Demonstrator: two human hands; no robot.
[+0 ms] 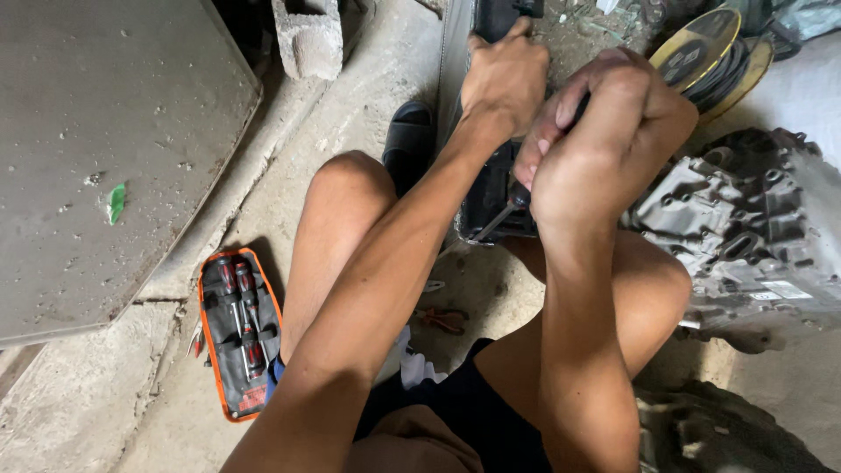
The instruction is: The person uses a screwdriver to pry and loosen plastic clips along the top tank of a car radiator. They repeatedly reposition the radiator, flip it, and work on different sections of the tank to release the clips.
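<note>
Up at the far middle of the scene, the left hand [505,77] is clamped over the top edge of a dark box-shaped part [496,188] that stands upright on the concrete floor [385,61] between the person's knees. Just to the right and a little nearer, the right hand [604,140] is clenched in a fist around the handle of a screwdriver [502,216], whose thin shaft slants down and to the left so that its tip meets the lower part of the dark part.

Farther right, a grey cast-metal engine casing [753,228] lies on the floor, close beside the right knee. Beyond it, at the far right, sit round yellow discs [701,48]. On the near left, an orange-edged tool pouch [239,333] lies open with red-handled screwdrivers inside. Pliers [442,320] with reddish handles rest on the floor between the legs. A grey metal sheet [105,149] fills the far left, and a concrete block [308,37] stands beside it.
</note>
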